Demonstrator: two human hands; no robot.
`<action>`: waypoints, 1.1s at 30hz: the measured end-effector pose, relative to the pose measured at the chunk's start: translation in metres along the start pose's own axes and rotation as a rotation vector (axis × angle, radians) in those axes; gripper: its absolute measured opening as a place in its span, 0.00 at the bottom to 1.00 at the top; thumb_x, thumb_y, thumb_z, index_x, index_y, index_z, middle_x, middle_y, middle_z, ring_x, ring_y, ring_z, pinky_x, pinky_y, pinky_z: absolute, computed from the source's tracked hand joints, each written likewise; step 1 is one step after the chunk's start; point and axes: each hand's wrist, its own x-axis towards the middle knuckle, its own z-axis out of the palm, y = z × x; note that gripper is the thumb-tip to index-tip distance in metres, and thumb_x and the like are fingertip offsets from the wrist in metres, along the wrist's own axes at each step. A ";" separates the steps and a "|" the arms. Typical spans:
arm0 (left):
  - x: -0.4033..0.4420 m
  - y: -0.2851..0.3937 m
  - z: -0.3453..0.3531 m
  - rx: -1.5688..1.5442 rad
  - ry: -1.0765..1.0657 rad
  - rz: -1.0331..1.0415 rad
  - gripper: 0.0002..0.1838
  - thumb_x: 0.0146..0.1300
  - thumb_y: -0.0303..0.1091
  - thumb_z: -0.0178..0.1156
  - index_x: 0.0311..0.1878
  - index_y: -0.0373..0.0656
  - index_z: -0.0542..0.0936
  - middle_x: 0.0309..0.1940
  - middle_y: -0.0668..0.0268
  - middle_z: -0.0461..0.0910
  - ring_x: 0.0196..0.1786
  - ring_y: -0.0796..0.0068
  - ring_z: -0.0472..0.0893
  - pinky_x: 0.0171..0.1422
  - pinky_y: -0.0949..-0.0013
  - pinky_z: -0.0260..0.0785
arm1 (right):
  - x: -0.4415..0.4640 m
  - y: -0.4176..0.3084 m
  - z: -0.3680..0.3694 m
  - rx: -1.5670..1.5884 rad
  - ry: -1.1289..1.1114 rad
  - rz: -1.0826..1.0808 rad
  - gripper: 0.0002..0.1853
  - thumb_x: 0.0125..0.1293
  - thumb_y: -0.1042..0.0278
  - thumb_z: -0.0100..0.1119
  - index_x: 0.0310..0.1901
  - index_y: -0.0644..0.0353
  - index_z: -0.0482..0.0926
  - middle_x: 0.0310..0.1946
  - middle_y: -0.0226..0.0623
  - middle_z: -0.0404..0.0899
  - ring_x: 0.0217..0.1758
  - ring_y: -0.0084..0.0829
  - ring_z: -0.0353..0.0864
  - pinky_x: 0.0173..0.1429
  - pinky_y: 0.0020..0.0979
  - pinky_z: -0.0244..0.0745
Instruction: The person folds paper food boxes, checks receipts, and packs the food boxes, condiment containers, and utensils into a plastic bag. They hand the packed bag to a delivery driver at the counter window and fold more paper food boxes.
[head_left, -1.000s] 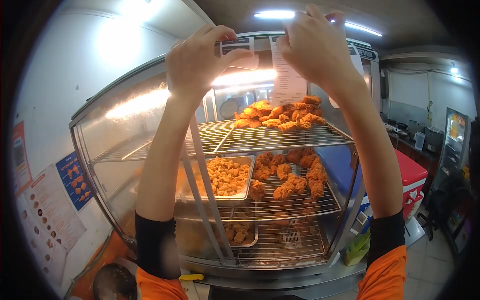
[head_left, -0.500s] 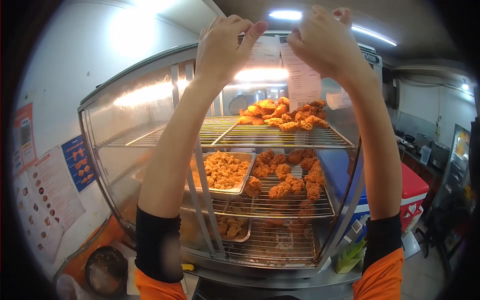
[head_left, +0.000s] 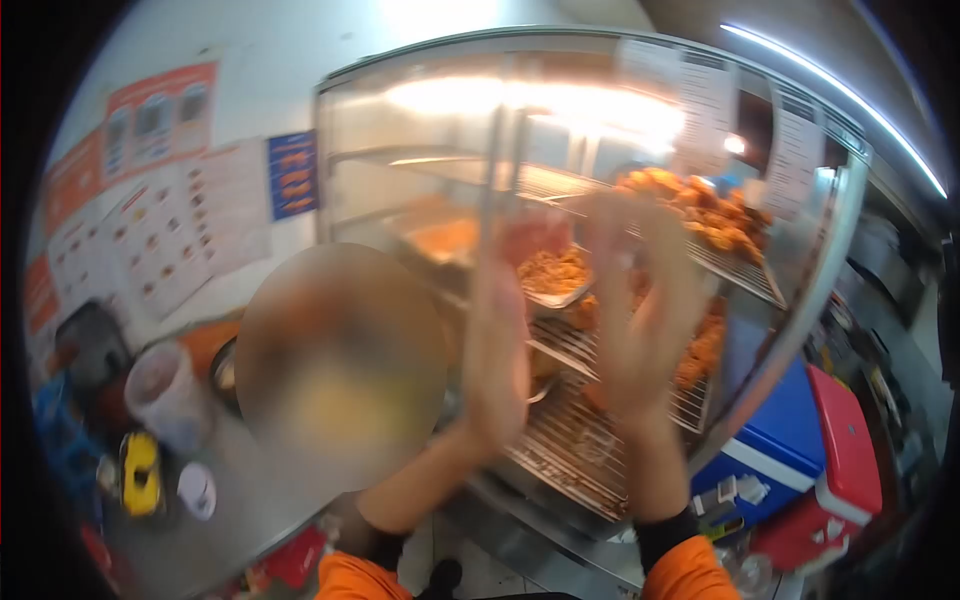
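Observation:
My left hand [head_left: 497, 345] and my right hand [head_left: 650, 300] are raised side by side in front of the glass food warmer [head_left: 590, 38]. Both are smeared by motion. They look flat, fingers stretched upward, a gap between them and nothing visible in either. Behind them, fried chicken pieces [head_left: 725, 220] lie on the upper wire rack [head_left: 750, 272]. A metal tray of small fried bits [head_left: 553, 275] shows between the hands. Lower down is another wire rack [head_left: 565, 465]. Paper slips [head_left: 705, 105] hang at the top of the glass.
At right stand a blue cooler box [head_left: 770, 425] and a red cooler box [head_left: 845, 440]. The metal counter [head_left: 245, 500] at left carries a clear plastic container [head_left: 170, 385] and a yellow object [head_left: 141, 475]. Posters [head_left: 150, 200] cover the wall. A blurred round patch hides part of the counter.
Both hands have come down from the paper slips at the warmer's top edge to in front of its racks. The view has turned left and down, bringing the counter into sight.

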 end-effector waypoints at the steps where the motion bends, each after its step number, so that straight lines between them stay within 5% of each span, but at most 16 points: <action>1: -0.052 0.016 0.006 -0.203 0.298 -0.405 0.33 0.75 0.60 0.37 0.77 0.55 0.50 0.73 0.61 0.58 0.73 0.65 0.61 0.74 0.60 0.55 | -0.037 -0.012 0.016 0.069 -0.155 -0.062 0.16 0.61 0.70 0.59 0.51 0.61 0.80 0.47 0.48 0.79 0.50 0.47 0.79 0.56 0.41 0.70; 3: -0.103 0.046 -0.032 -0.593 0.332 -0.638 0.38 0.75 0.59 0.37 0.79 0.56 0.35 0.77 0.58 0.46 0.78 0.62 0.51 0.80 0.56 0.43 | -0.130 -0.040 0.059 0.250 -0.380 0.213 0.26 0.66 0.57 0.52 0.62 0.62 0.73 0.62 0.50 0.70 0.67 0.48 0.67 0.66 0.45 0.62; 6: -0.223 0.079 -0.120 -0.773 0.870 -0.881 0.42 0.70 0.67 0.38 0.79 0.62 0.37 0.76 0.58 0.51 0.76 0.56 0.55 0.77 0.53 0.50 | -0.286 -0.091 0.098 0.420 -0.789 0.469 0.35 0.72 0.41 0.37 0.71 0.60 0.63 0.72 0.51 0.57 0.77 0.49 0.52 0.72 0.49 0.51; 7: -0.263 0.096 -0.121 -0.426 0.901 -0.825 0.40 0.73 0.63 0.40 0.79 0.57 0.41 0.77 0.57 0.47 0.77 0.55 0.54 0.78 0.52 0.48 | -0.333 -0.127 0.111 0.570 -0.827 0.611 0.36 0.73 0.40 0.35 0.71 0.60 0.61 0.73 0.50 0.54 0.78 0.48 0.49 0.75 0.47 0.47; 9: -0.353 0.126 -0.120 0.863 0.861 -0.705 0.37 0.73 0.56 0.47 0.78 0.54 0.48 0.76 0.57 0.49 0.77 0.54 0.54 0.78 0.53 0.46 | -0.398 -0.207 0.119 0.828 -0.955 0.940 0.35 0.74 0.40 0.34 0.72 0.59 0.60 0.73 0.49 0.53 0.78 0.47 0.49 0.76 0.45 0.44; 12: -0.456 0.229 -0.106 1.029 0.930 -0.698 0.31 0.71 0.49 0.52 0.73 0.50 0.61 0.71 0.56 0.60 0.76 0.55 0.55 0.78 0.50 0.44 | -0.457 -0.330 0.116 1.265 -1.343 1.676 0.32 0.74 0.43 0.37 0.70 0.58 0.62 0.70 0.47 0.57 0.74 0.46 0.54 0.75 0.46 0.49; 14: -0.555 0.295 -0.118 1.152 0.346 -0.978 0.26 0.70 0.50 0.52 0.67 0.49 0.71 0.64 0.57 0.70 0.74 0.56 0.60 0.76 0.44 0.45 | -0.478 -0.402 0.116 1.408 -1.625 2.165 0.30 0.74 0.45 0.39 0.68 0.58 0.64 0.68 0.46 0.60 0.72 0.46 0.57 0.74 0.47 0.52; 18: -0.613 0.453 -0.113 1.564 0.777 -1.095 0.24 0.70 0.52 0.50 0.62 0.49 0.75 0.58 0.59 0.76 0.69 0.56 0.66 0.74 0.39 0.45 | -0.501 -0.542 0.140 1.284 -2.111 2.576 0.26 0.74 0.48 0.43 0.65 0.56 0.67 0.64 0.44 0.66 0.68 0.46 0.64 0.72 0.48 0.58; 19: -0.648 0.491 -0.113 1.665 0.902 -1.407 0.26 0.69 0.54 0.50 0.63 0.50 0.75 0.59 0.57 0.76 0.66 0.56 0.69 0.72 0.38 0.47 | -0.510 -0.582 0.149 1.223 -2.202 2.586 0.25 0.74 0.49 0.44 0.65 0.56 0.68 0.63 0.44 0.67 0.67 0.46 0.65 0.72 0.48 0.60; 20: -0.685 0.522 -0.117 1.735 1.036 -1.722 0.27 0.68 0.56 0.50 0.63 0.51 0.74 0.59 0.56 0.75 0.63 0.55 0.72 0.71 0.37 0.49 | -0.520 -0.618 0.161 1.166 -2.297 2.546 0.24 0.74 0.50 0.45 0.64 0.55 0.69 0.61 0.43 0.68 0.66 0.46 0.67 0.71 0.48 0.62; 21: -0.748 0.545 -0.116 1.669 1.276 -1.724 0.31 0.65 0.61 0.51 0.63 0.51 0.75 0.58 0.54 0.75 0.61 0.53 0.74 0.70 0.38 0.52 | -0.535 -0.651 0.172 1.118 -2.390 2.457 0.23 0.74 0.51 0.46 0.63 0.55 0.70 0.60 0.43 0.70 0.65 0.46 0.69 0.71 0.49 0.63; 23: -0.767 0.616 -0.112 1.270 1.664 -2.179 0.32 0.64 0.60 0.54 0.65 0.49 0.72 0.60 0.53 0.74 0.63 0.48 0.73 0.68 0.39 0.58 | -0.581 -0.720 0.203 1.125 -2.547 2.161 0.22 0.73 0.55 0.48 0.64 0.53 0.69 0.60 0.42 0.73 0.61 0.39 0.73 0.68 0.46 0.67; 24: -0.807 0.639 -0.101 1.187 1.734 -2.217 0.30 0.64 0.57 0.56 0.65 0.51 0.71 0.59 0.53 0.75 0.62 0.48 0.74 0.67 0.41 0.60 | -0.604 -0.745 0.216 1.121 -2.536 1.800 0.22 0.70 0.57 0.52 0.62 0.54 0.71 0.57 0.41 0.74 0.60 0.42 0.74 0.64 0.45 0.70; 26: -0.848 0.687 -0.081 1.369 1.884 -2.065 0.25 0.62 0.53 0.60 0.58 0.52 0.77 0.51 0.54 0.80 0.55 0.52 0.80 0.56 0.50 0.72 | -0.669 -0.808 0.254 1.139 -2.418 1.126 0.24 0.66 0.61 0.58 0.62 0.60 0.71 0.56 0.43 0.76 0.60 0.45 0.75 0.63 0.43 0.70; 29: -0.916 0.718 -0.073 1.463 2.325 -1.254 0.14 0.66 0.36 0.58 0.53 0.46 0.78 0.46 0.58 0.81 0.48 0.58 0.80 0.52 0.58 0.73 | -0.743 -0.889 0.355 1.056 -2.139 0.012 0.29 0.64 0.63 0.60 0.64 0.64 0.68 0.58 0.51 0.74 0.62 0.48 0.73 0.63 0.42 0.70; 33: -0.975 0.717 -0.092 1.263 2.548 -1.302 0.15 0.65 0.33 0.57 0.54 0.43 0.78 0.45 0.56 0.80 0.47 0.58 0.80 0.51 0.59 0.73 | -0.786 -1.019 0.515 0.805 -1.740 -0.434 0.34 0.63 0.68 0.57 0.69 0.72 0.59 0.68 0.62 0.61 0.72 0.55 0.62 0.73 0.43 0.60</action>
